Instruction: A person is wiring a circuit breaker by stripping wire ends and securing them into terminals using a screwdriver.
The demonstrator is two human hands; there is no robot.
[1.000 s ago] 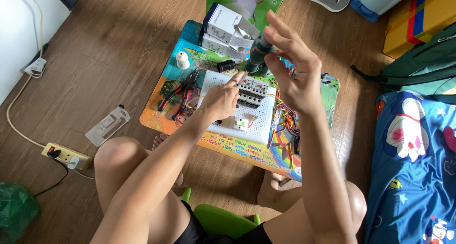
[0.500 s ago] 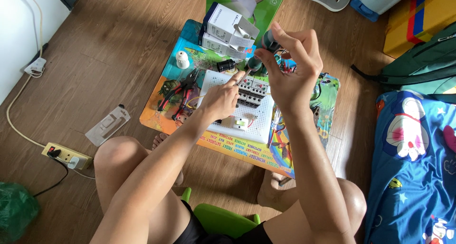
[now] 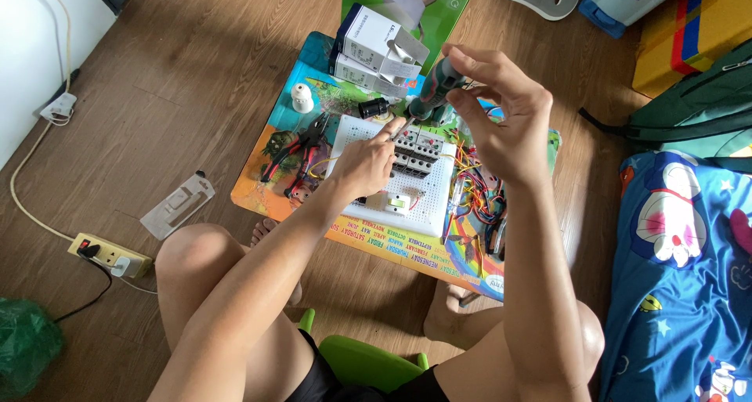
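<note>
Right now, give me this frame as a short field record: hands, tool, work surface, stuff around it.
right hand: right hand grips a screwdriver by its dark handle
left hand: left hand rests on the white board, fingers at the screwdriver tip
board: carries a row of breakers and coloured wires
table: small colourful table on a wood floor
left of board: red-handled pliers, white bulb holder
behind: white boxes
floor: power strip
</note>
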